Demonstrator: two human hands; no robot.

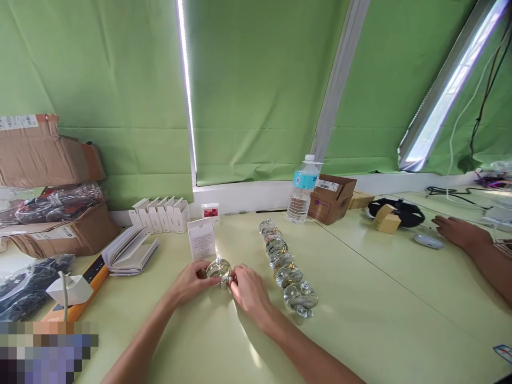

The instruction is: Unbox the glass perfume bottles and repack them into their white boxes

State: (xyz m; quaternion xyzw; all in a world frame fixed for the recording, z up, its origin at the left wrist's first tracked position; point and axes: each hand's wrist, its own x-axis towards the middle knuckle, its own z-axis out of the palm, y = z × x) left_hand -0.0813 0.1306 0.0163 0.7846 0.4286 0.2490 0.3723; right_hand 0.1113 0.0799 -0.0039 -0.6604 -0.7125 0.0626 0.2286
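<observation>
A round glass piece (218, 268) is grasped by the left grip (194, 284) and right grip (248, 290) at the desk (192, 346); a white box (202, 240) is seen just behind, a row of glass pieces (288, 276) rightward.

Clear with a golden glint in the lone round glass piece (218, 268); clear again — touched with gold and faint pink — along the row of glass pieces (288, 276); white with fine grey print on the standing carton (202, 240); white with a red picture on the small box (210, 213); pale yellow-green across the tabletop (360, 309); stronger green over the blinds (260, 80); bright blue on the bottle label (304, 180); brown on the cardboard boxes (72, 160); yellowish tan on the little block-shaped box (386, 220); white on the mouse (428, 241); orange with black along the bar (96, 284).
</observation>
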